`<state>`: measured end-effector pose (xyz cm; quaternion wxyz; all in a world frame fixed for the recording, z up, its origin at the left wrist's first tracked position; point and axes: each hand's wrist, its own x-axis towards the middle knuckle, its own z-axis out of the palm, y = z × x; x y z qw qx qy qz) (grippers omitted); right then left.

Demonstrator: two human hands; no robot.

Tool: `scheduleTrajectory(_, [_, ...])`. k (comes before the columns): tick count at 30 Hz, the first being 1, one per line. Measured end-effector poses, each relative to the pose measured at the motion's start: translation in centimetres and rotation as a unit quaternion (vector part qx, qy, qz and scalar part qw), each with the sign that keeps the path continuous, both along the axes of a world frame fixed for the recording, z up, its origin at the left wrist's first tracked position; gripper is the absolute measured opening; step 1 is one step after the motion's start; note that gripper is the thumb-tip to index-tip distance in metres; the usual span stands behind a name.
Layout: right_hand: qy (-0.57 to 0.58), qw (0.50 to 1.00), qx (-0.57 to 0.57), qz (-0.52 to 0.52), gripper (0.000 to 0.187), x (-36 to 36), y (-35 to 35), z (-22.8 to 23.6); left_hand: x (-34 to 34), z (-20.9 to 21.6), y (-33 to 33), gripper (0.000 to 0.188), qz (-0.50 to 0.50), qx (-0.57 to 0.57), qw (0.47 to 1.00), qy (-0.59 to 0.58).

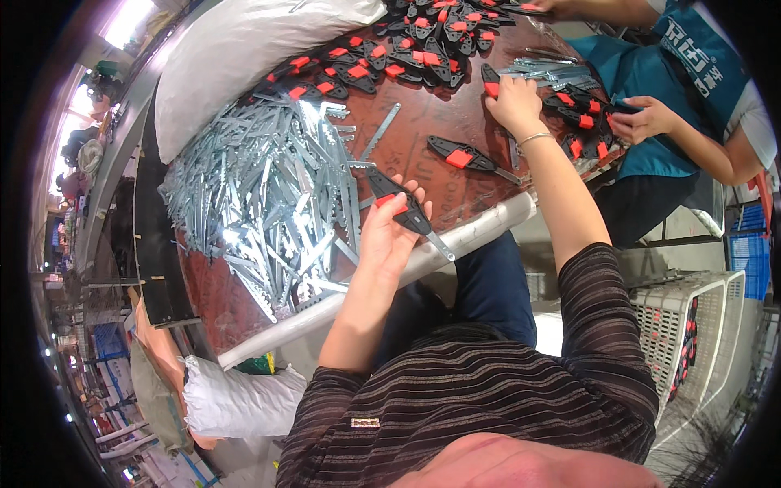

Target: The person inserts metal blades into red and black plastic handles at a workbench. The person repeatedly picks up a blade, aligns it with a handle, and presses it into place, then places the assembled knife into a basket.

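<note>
My left hand (pixel 389 232) is closed around a black plastic part with a red tab (pixel 412 213); a flat metal strip (pixel 440 245) sticks out of its lower end. Reaching across the table, my right hand (pixel 516 102) grips another black part with a red tab (pixel 490 81) by its side. Between my hands lies a third such part (pixel 460 154), also with a metal strip at its end. A big heap of notched metal strips (pixel 277 187) covers the table left of my left hand. One loose strip (pixel 381 130) lies apart from the heap.
More black-and-red parts (pixel 431 49) are piled at the table's far side, beside a white sack (pixel 244 65). A co-worker's hand (pixel 645 120) works at the right, near strips (pixel 553 73). A plastic-wrapped roll (pixel 455 244) edges the table; a white crate (pixel 683 325) stands right.
</note>
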<state>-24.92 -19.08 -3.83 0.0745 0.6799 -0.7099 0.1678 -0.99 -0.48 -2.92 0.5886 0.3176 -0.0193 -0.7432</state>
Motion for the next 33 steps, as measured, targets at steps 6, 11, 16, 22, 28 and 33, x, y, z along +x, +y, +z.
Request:
scheduleTrajectory(6, [-0.069,0.994,-0.01,0.083,0.054,-1.3,0.6,-1.5,-0.2,-0.9,0.5,0.034,-0.011,0.035,0.999,0.023])
scheduleTrajectory(11, [-0.1,0.912,0.015,0.397,0.059,2.6,5.8,2.0,-0.1,-1.6,0.4,0.025,0.008,0.033,0.999,0.034])
scheduleTrajectory(16, [-0.064,0.935,0.122,0.326,0.067,3.2,8.2,1.8,-0.1,-1.4,0.3,0.033,-0.014,-0.007,0.997,0.081])
scheduleTrajectory(22, [-0.052,0.942,0.109,0.312,0.068,4.0,10.3,2.0,-0.6,-2.0,0.3,0.037,-0.022,-0.009,0.997,0.08])
scheduleTrajectory(28, [-0.4,0.856,0.147,0.293,0.063,8.0,15.3,4.3,-1.8,0.4,0.7,0.051,-0.058,-0.065,0.996,0.004])
scheduleTrajectory(33, [-0.444,0.829,0.217,0.264,0.074,7.3,17.7,4.7,-3.3,2.3,2.7,0.053,-0.078,-0.132,0.988,-0.006])
